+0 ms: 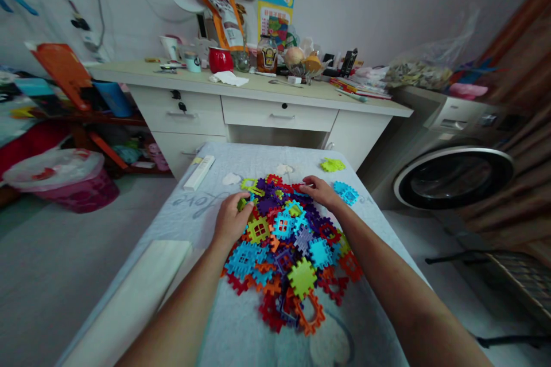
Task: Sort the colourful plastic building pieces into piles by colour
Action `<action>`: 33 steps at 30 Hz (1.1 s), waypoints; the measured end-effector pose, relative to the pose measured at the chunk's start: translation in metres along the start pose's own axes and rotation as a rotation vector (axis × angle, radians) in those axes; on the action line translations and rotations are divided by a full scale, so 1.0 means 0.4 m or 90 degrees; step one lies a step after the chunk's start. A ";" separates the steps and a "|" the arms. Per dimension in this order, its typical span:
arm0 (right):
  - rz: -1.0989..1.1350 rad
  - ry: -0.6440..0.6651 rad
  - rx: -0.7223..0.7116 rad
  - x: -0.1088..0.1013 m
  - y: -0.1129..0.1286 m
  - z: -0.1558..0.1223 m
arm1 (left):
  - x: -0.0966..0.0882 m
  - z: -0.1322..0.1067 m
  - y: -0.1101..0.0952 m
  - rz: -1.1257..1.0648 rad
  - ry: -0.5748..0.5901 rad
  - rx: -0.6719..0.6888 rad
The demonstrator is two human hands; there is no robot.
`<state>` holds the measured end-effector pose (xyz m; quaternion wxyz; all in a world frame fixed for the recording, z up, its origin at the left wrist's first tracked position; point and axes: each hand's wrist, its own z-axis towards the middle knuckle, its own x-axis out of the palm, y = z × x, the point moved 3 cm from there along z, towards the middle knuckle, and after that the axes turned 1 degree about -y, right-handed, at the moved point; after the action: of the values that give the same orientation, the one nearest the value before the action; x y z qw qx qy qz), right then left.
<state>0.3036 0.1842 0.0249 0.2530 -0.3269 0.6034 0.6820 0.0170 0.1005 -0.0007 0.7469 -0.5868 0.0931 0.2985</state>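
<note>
A heap of interlocking plastic building pieces in several colours, notched along their edges, lies on the cloth-covered table between my forearms. At the heap's far left side, my left hand is closed, thumb and finger around a green building piece that is partly hidden. My right hand reaches the far right side, its fingertips closed on a red building piece at the heap's edge. Right of that hand lies a loose blue piece, with lime-green pieces farther back.
A white box lies at the table's far left, and a long white board along its near left edge. Behind stands a white desk crowded with jars and packets. A washing machine is at right, a pink bin at left.
</note>
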 end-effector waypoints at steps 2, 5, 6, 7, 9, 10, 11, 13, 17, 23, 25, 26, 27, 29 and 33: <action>-0.026 0.018 0.007 0.016 0.013 0.003 | -0.001 0.000 0.000 -0.002 0.002 0.002; -0.079 0.013 0.012 0.035 0.022 0.011 | -0.001 -0.001 0.002 -0.006 -0.001 0.002; -0.082 0.011 0.014 0.039 0.022 0.013 | -0.001 -0.001 0.002 -0.007 -0.003 0.003; -0.078 0.009 0.016 0.043 0.021 0.014 | -0.001 -0.001 0.003 -0.008 -0.004 0.002; -0.057 0.002 0.020 0.046 0.016 0.012 | -0.001 -0.002 0.003 -0.010 -0.007 0.002; -0.042 -0.003 0.022 0.046 0.013 0.009 | -0.002 -0.003 0.003 -0.010 -0.008 0.003; -0.027 -0.009 0.021 0.044 0.010 0.005 | -0.002 -0.003 0.003 -0.010 -0.010 0.004; 0.012 -0.027 0.014 0.038 0.006 -0.006 | -0.002 -0.003 0.004 -0.009 -0.012 0.007; 0.149 -0.058 0.007 0.015 0.005 -0.040 | -0.001 -0.003 0.010 -0.004 -0.009 0.015; 0.393 0.020 0.017 -0.013 0.033 -0.112 | 0.005 -0.001 0.018 -0.006 -0.006 0.017; 0.424 0.043 0.019 -0.019 0.047 -0.133 | 0.006 -0.001 0.021 -0.007 -0.001 0.022; 0.432 0.048 0.013 -0.022 0.054 -0.142 | 0.007 -0.001 0.022 -0.008 0.003 0.025; 0.438 0.051 0.003 -0.025 0.061 -0.151 | 0.007 -0.002 0.022 -0.010 0.005 0.030; 0.441 0.044 -0.020 -0.035 0.067 -0.167 | 0.005 -0.002 0.021 -0.018 0.011 0.041; 0.363 -0.047 -0.015 -0.085 0.026 -0.209 | -0.005 -0.004 0.014 -0.052 0.005 0.060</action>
<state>0.3300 0.1018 0.0526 0.0689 -0.1220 0.6531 0.7442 0.0127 0.0990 -0.0049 0.7852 -0.5552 0.0860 0.2604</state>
